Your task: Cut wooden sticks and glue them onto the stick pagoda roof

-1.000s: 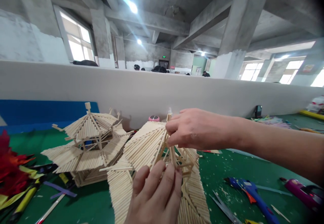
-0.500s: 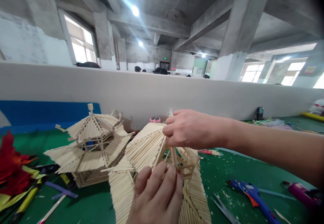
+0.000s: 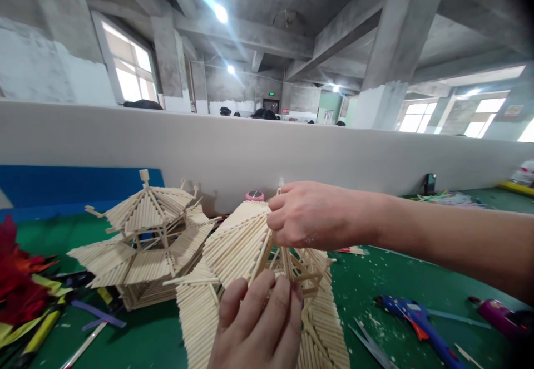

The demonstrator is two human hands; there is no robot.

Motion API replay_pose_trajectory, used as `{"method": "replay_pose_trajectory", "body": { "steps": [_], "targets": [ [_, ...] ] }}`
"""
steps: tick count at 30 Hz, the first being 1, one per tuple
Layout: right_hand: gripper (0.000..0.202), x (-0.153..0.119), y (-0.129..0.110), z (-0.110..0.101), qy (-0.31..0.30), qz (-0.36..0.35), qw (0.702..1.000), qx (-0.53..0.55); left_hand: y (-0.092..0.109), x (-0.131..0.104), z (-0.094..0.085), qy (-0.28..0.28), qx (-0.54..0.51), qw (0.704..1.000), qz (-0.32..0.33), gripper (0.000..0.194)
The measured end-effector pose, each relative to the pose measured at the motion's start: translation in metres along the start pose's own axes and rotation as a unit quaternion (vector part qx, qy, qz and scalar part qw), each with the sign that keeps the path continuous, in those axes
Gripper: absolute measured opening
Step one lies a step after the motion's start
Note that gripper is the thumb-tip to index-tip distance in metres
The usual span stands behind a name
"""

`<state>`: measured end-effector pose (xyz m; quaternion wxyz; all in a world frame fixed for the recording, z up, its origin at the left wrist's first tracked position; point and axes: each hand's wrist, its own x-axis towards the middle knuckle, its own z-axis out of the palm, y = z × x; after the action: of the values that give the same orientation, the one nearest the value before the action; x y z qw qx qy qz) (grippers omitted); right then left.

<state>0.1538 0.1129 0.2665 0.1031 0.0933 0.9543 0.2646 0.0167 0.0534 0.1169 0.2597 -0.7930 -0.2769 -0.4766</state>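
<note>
Wooden-stick pavilion (image 3: 237,246), frame centre, appears light, stiff, fragile; best held by solid framing. Right hand (image 3: 306,214) pinches its peak; left hand (image 3: 261,321), lower centre: grip indeterminable.

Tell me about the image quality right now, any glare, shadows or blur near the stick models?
Head view: the ceiling light throws a streak of glare; head view: the left stick model casts a soft shadow on the pale partition; head view: the nearer stick model's roof sticks look distinct, while the top right corner is dark.
</note>
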Motion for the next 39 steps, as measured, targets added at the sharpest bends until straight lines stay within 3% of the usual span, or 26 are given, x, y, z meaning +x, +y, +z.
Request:
{"method": "replay_pose_trajectory", "body": {
  "steps": [5, 10, 13, 16, 23, 28, 34, 39],
  "targets": [
    [0.019, -0.004, 0.001, 0.002, 0.005, 0.015, 1.000, 0.009, -0.001, 0.001, 0.006, 0.085, 0.016, 0.996, -0.001, 0.030],
    [0.015, -0.026, 0.007, 0.005, 0.079, 0.121, 0.981, 0.127, -0.003, -0.001, -0.001, -0.013, 0.002, 1.000, 0.007, 0.029],
    [0.016, -0.038, 0.009, 0.008, 0.122, 0.227, 0.945, 0.200, -0.004, -0.004, -0.004, -0.016, -0.005, 1.000, 0.001, 0.030],
    [0.015, -0.042, 0.007, 0.015, 0.138, 0.280, 0.922, 0.227, -0.004, -0.005, -0.002, -0.021, -0.012, 1.000, -0.006, 0.031],
    [0.012, -0.029, -0.001, 0.036, 0.174, 0.292, 0.907, 0.250, -0.002, -0.003, 0.006, 0.059, 0.001, 0.998, -0.019, 0.034],
    [0.013, -0.025, -0.003, 0.043, 0.186, 0.291, 0.902, 0.259, -0.002, -0.003, 0.001, -0.014, 0.004, 1.000, -0.015, 0.031],
    [0.014, -0.027, -0.005, 0.042, 0.193, 0.293, 0.899, 0.261, 0.001, -0.003, 0.002, 0.033, -0.003, 0.999, -0.042, 0.035],
    [0.013, -0.029, -0.007, 0.042, 0.196, 0.293, 0.898, 0.262, 0.001, -0.002, -0.005, 0.008, 0.003, 0.999, -0.040, 0.033]
  ]
}}
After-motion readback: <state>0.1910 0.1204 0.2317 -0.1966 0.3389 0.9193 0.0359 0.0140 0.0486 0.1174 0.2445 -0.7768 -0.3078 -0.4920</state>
